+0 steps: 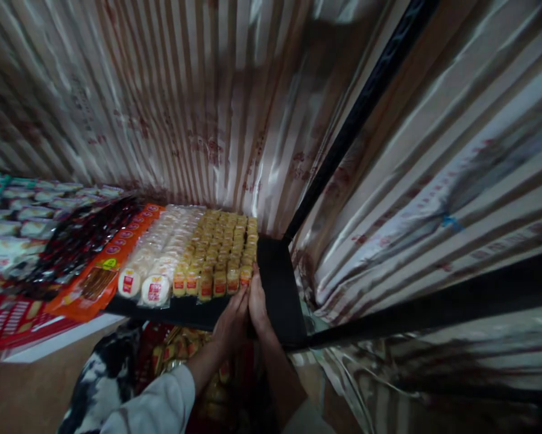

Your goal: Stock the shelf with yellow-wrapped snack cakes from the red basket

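Note:
Rows of small yellow wrapped snack packets stand packed together on a black shelf. My left hand rests at the front of the right-most rows, its fingers stretched toward the front packets. Along the right side of the block lies my right hand, flat, with fingers extended upright against the end row. Both hands nearly meet at the front right corner. Left of the yellow packets are two rows of round white wrapped cakes, then an orange snack bag.
Dark glossy packages and white wrapped items fill the shelf's left end. Below it sits a container with more yellow packets. A black post and striped plastic sheeting border the shelf.

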A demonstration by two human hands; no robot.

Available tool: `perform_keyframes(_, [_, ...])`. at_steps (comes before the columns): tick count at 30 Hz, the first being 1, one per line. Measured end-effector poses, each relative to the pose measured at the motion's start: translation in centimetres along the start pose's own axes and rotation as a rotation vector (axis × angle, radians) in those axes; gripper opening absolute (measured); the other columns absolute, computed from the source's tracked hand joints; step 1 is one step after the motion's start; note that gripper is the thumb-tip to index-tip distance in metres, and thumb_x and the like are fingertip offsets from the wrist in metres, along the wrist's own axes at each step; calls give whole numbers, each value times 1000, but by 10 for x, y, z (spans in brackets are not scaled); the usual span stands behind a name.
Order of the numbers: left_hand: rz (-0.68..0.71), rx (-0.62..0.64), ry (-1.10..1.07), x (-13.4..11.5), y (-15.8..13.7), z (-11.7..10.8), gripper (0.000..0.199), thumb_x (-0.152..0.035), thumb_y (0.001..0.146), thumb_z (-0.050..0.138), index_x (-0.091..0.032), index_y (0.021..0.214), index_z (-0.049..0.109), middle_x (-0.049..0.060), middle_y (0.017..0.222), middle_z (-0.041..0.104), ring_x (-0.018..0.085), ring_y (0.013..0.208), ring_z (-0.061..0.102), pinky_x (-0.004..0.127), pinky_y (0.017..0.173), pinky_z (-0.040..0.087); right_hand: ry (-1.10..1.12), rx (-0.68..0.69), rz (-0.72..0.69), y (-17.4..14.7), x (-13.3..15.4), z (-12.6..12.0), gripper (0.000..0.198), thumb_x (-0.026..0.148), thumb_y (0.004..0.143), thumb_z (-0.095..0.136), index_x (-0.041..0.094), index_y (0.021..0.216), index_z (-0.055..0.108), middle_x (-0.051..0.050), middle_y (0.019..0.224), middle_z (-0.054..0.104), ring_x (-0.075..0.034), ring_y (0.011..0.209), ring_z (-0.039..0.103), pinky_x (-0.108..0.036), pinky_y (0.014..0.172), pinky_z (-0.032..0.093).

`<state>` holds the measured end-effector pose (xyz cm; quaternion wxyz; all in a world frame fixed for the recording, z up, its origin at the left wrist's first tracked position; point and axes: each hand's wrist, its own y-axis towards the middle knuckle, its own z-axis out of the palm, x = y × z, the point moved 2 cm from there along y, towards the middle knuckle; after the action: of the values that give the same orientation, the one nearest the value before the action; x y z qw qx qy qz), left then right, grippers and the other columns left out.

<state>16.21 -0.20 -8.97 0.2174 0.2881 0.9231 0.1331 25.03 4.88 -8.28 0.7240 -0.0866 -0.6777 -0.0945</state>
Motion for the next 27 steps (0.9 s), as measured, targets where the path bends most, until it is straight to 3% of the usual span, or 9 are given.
perform_keyframes(4, [-40,92,-65,2,0,4,61,-7,80,35,-5,141,30,16,146,37,25,137,30,42,111,36,70,-104,28,7,2,-2,72,67,84,34,22,141,37,-1,150,32,-18,140,26,-35,116,18])
perform_keyframes(8, [-66,74,-127,5,-2,10,62,-9,80,37,-5,141,28,19,145,37,27,138,29,48,110,37,116,-181,109,24,0,1,74,69,82,36,21,138,43,-2,148,35,-18,139,28,-34,116,18])
perform_keyframes(11, [-62,38,-160,5,-1,10,62,-10,82,36,-8,143,26,18,147,35,25,138,29,47,109,38,211,-162,142,36,-2,7,71,70,81,36,23,134,48,-2,143,44,-19,135,36,-35,113,27])
perform_keyframes(16, [-88,48,-157,3,1,7,52,-9,87,29,-4,138,34,20,146,35,23,139,28,44,109,38,326,-96,142,42,-1,9,64,67,83,37,25,128,55,-2,132,57,-18,125,49,-34,106,38])
perform_keyframes(18, [-87,46,-149,2,1,5,51,-9,88,28,-3,138,35,19,147,33,23,139,26,42,110,37,310,-66,132,43,1,6,62,66,83,37,24,124,58,-2,129,60,-19,124,51,-34,105,38])
perform_keyframes(22, [-97,30,-121,2,0,6,52,-7,87,30,-4,139,33,18,147,34,21,139,28,39,109,38,272,-174,104,51,7,1,59,65,82,41,23,118,62,-2,130,58,-18,131,41,-32,109,32])
perform_keyframes(27, [-66,-16,-44,3,-2,11,60,-4,84,31,-8,144,24,16,148,33,21,139,27,39,108,40,422,-47,131,58,11,15,64,68,82,38,24,124,57,-3,124,63,-20,118,56,-33,100,43])
